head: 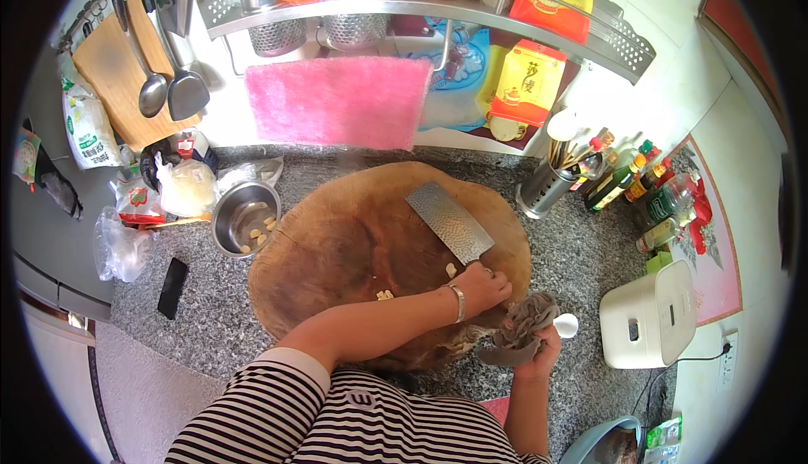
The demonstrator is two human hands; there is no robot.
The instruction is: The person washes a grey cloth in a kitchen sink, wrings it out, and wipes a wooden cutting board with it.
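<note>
A cleaver with a hammered steel blade (449, 221) lies flat on a thick round wooden chopping block (328, 236). My left hand (483, 287), with a bracelet at the wrist, reaches across the block and closes around the cleaver's handle, which it mostly hides. In my right hand (544, 347) is a crumpled grey-brown cloth (527, 325), held at the block's right edge. A pale piece, seemingly garlic (451, 269), lies near the cleaver's handle end. Several crushed bits (384, 295) sit beside my left forearm.
Left of the block stand a steel pot (227, 218) holding pale cloves, a phone (172, 288) and plastic bags (186, 186). To the right are a white spoon (566, 326), a utensil holder (544, 192), bottles (622, 180) and a white appliance (650, 315). A pink towel (338, 103) hangs behind.
</note>
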